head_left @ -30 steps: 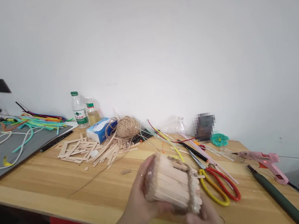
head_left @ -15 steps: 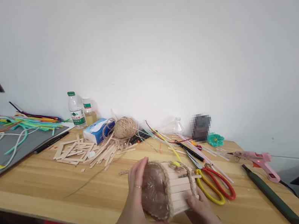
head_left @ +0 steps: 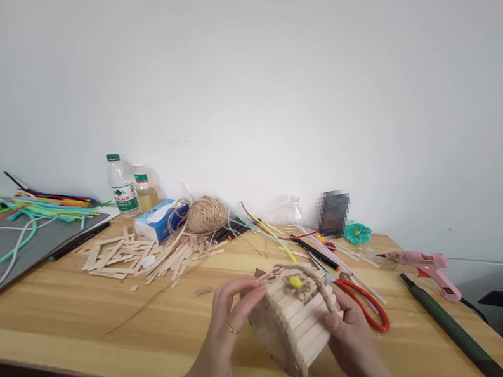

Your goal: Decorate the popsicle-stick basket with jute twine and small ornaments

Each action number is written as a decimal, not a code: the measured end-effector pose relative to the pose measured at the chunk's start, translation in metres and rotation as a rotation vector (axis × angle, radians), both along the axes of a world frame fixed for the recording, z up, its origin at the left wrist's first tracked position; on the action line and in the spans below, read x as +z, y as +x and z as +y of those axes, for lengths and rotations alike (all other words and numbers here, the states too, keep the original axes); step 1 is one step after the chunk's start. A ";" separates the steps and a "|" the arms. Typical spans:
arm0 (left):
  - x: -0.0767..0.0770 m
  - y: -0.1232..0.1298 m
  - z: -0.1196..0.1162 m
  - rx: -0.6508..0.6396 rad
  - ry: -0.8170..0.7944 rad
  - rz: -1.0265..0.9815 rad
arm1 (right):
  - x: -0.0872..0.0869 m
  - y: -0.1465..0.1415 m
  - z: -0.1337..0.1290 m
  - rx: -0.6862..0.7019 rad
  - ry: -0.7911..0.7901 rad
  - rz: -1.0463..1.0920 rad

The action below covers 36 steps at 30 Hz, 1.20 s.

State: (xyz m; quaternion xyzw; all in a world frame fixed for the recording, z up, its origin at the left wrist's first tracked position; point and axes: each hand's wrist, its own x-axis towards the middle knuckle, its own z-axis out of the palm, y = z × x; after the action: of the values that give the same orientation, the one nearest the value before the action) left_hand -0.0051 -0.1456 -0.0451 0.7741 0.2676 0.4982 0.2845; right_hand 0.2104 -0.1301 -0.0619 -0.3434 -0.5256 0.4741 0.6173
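Note:
A small container covered in craft sticks [head_left: 310, 331], with braided twine round both rims and a yellow-centred twine flower on its side, is tilted over the table's front edge. My right hand [head_left: 351, 331] grips it by the right-hand end, thumb on the sticks. Around its clear, rounded left end curves my left hand [head_left: 238, 339], fingers and thumb spread wide. Its fingertips are close to the top rim; whether they touch it I cannot tell. Red-handled scissors [head_left: 371, 307] lie partly hidden behind the right hand.
Loose craft sticks [head_left: 118, 257], a twine ball [head_left: 207, 214] and a tissue pack [head_left: 160, 222] lie at the back left, near a water bottle [head_left: 123, 187]. To the right are a pink glue gun [head_left: 426, 265], a dark green long tool [head_left: 451, 325] and a teal flower [head_left: 358, 233].
The container has turned so its twine flower faces up more. My left hand has loosened from its clear end, the thumb dropping away. My right hand still holds the other end.

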 end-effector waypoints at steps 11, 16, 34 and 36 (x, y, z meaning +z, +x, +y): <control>0.021 0.004 0.010 -0.121 -0.397 -0.219 | 0.040 -0.001 -0.018 -0.204 0.398 -0.532; 0.011 0.001 0.038 -0.395 -0.908 -0.468 | 0.059 -0.003 -0.017 -0.155 0.524 -0.632; 0.007 0.020 0.022 -0.174 -0.979 -0.849 | 0.065 -0.027 -0.029 -0.703 0.935 -0.943; 0.007 0.020 0.021 -0.162 -0.976 -0.862 | 0.063 -0.028 -0.028 -0.765 0.925 -0.946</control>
State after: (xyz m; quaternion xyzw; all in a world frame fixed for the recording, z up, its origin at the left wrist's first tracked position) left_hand 0.0148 -0.1242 -0.0382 0.3048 0.2658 0.5622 0.7214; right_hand 0.1825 -0.1583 0.0009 -0.3746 -0.7233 -0.2387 0.5287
